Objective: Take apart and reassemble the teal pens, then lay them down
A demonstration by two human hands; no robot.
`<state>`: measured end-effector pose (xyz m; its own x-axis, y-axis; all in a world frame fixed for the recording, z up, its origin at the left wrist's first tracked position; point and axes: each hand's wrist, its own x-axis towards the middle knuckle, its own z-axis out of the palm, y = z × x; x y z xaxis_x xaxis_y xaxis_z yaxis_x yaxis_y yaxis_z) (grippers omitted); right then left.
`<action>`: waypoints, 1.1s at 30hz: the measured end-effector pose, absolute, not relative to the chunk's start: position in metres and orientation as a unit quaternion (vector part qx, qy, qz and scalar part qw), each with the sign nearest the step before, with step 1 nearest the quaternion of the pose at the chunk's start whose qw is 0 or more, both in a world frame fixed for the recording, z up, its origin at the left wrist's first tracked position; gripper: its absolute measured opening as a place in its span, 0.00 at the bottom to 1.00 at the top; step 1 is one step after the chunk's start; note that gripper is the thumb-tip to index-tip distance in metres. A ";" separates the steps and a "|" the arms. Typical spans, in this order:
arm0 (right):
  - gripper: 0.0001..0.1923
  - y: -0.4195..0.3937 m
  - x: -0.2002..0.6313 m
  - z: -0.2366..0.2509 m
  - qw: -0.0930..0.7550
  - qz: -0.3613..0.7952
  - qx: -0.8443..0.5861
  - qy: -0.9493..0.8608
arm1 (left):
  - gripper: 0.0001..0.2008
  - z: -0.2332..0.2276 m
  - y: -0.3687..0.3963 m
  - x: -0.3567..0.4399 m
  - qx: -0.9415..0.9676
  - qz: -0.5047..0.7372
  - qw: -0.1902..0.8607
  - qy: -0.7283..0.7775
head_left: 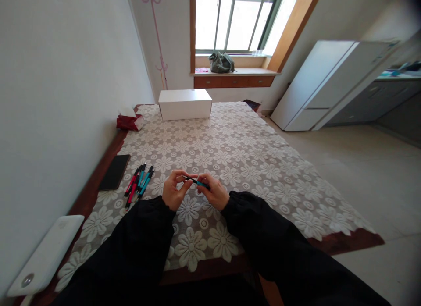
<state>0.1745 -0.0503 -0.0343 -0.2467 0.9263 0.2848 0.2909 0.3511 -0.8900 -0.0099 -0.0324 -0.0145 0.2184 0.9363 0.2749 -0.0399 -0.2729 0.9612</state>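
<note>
Fingers: left hand pinched on pen tip | right hand closed round barrel | 2 hands above tablecloth

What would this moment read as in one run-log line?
left hand: pinches pen tip end | right hand: grips pen barrel | pen pile: on tablecloth, left of hands | phone: beside pile

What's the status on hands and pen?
Left hand and right hand both grip one teal-and-black pen above the tablecloth. Pen pile lies left, apart. Nothing in the way.
</note>
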 end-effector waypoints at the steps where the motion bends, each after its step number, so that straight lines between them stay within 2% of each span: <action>1: 0.06 -0.050 0.174 -0.034 0.432 0.367 -0.436 -0.699 | 0.14 -0.015 -0.032 -0.010 0.615 0.506 0.483 0.363; 10: 0.09 -0.050 0.176 -0.033 0.429 0.369 -0.403 -0.719 | 0.15 -0.018 -0.032 -0.011 0.613 0.494 0.503 0.356; 13: 0.13 -0.050 0.175 -0.032 0.423 0.358 -0.407 -0.726 | 0.15 -0.019 -0.032 -0.010 0.609 0.493 0.518 0.344; 16: 0.09 -0.050 0.174 -0.034 0.432 0.352 -0.436 -0.706 | 0.14 -0.019 -0.032 -0.009 0.609 0.496 0.517 0.339; 19: 0.11 -0.050 0.173 -0.036 0.446 0.363 -0.453 -0.681 | 0.13 -0.019 -0.032 -0.009 0.613 0.499 0.510 0.339; 22: 0.04 -0.049 0.174 -0.035 0.439 0.382 -0.433 -0.688 | 0.14 -0.019 -0.032 -0.009 0.613 0.495 0.512 0.344; 25: 0.10 -0.049 0.176 -0.033 0.418 0.356 -0.433 -0.715 | 0.14 -0.019 -0.031 -0.009 0.608 0.495 0.515 0.345; 28: 0.07 -0.050 0.176 -0.033 0.428 0.339 -0.456 -0.703 | 0.14 -0.020 -0.032 -0.009 0.608 0.500 0.513 0.343; 30: 0.10 -0.051 0.175 -0.032 0.442 0.351 -0.456 -0.688 | 0.14 -0.021 -0.032 -0.008 0.606 0.504 0.510 0.343; 32: 0.06 -0.050 0.175 -0.032 0.440 0.363 -0.444 -0.691 | 0.14 -0.022 -0.032 -0.008 0.605 0.503 0.513 0.344; 33: 0.09 -0.050 0.175 -0.031 0.433 0.362 -0.440 -0.698 | 0.14 -0.022 -0.033 -0.008 0.605 0.501 0.515 0.343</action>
<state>0.1752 -0.0502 -0.0313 -0.2375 0.9283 0.2861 0.3015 0.3504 -0.8867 -0.0080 -0.0326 -0.0220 0.2618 0.9314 0.2527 -0.1007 -0.2340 0.9670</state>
